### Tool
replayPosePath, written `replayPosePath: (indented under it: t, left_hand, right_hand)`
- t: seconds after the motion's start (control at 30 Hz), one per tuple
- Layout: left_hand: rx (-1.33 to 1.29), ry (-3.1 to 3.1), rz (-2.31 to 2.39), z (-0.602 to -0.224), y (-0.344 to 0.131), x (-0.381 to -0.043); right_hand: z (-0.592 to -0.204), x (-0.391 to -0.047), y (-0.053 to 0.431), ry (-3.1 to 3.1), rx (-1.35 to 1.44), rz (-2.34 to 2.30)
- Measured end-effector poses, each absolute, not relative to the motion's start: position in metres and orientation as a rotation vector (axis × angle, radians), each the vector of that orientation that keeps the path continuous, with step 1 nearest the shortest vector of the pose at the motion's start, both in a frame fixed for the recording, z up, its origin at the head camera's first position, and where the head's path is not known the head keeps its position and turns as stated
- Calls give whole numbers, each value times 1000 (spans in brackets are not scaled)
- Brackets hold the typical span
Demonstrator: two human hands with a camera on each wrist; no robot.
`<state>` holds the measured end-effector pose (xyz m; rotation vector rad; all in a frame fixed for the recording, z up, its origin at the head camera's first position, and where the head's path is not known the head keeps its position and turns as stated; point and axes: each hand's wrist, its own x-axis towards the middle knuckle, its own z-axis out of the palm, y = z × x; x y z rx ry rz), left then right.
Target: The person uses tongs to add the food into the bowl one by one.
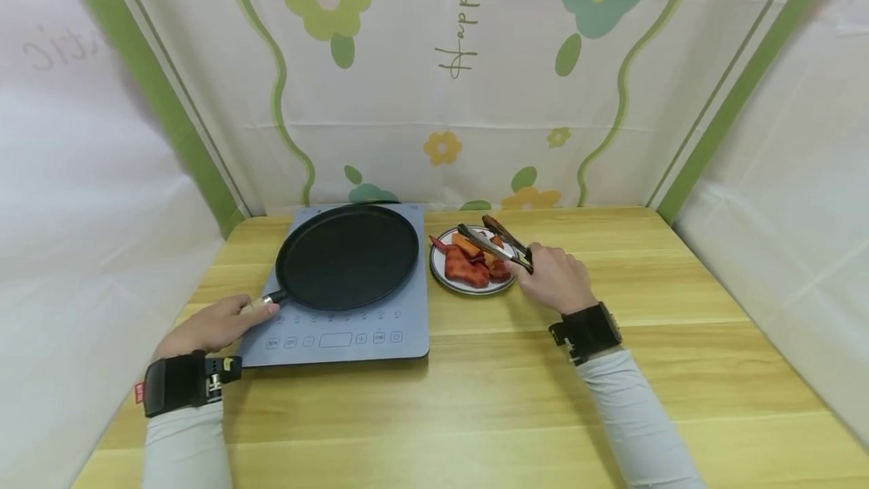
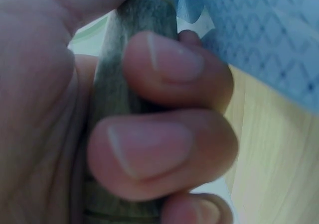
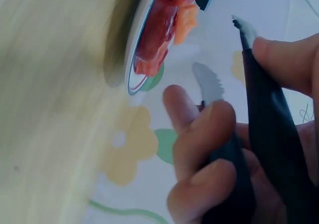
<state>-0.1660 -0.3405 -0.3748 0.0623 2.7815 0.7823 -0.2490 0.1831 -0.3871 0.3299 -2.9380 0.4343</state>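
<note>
- The cloth backdrop stands along your worktop's back edge; on it you can read "Happy", printed sideways. On the left side cloth, faint reversed lettering shows, only partly legible.
- Your worktop gives you wood from the plate across to its right edge, and from the hob's front edge towards you.
- The hob sits at the worktop's back-left corner, close to the back edge.
- The pan rests on the hob, its right rim just inside the hob's right edge, its handle towards the worktop's left edge.
- Your left hand grips that handle, fingers curled round it.
- Your right hand holds the tongs by their dark grips.
- The plate lies near the back edge, just beside the hob's right edge.
- The tongs reach over the plate's right rim, arms spread and tips apart.
- Red and orange food pieces lie on the plate.
- The touch keys line the hob's front edge: plus and minus signs read, smaller words don't.
- A red tag at your left wrist bears lettering too small to read.
</note>
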Motion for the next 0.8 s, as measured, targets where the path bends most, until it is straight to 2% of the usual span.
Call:
replayPosePath:
  t: [0.4,0.8]
  left_hand:
    - [45,2763,755,-373,-340,-166]
    - [74,2768,775,-371,-338,-165]
  right_hand:
    - [-387,-250,185,-3101,284,622]
    - [-393,-247,171,-3034,316,367]
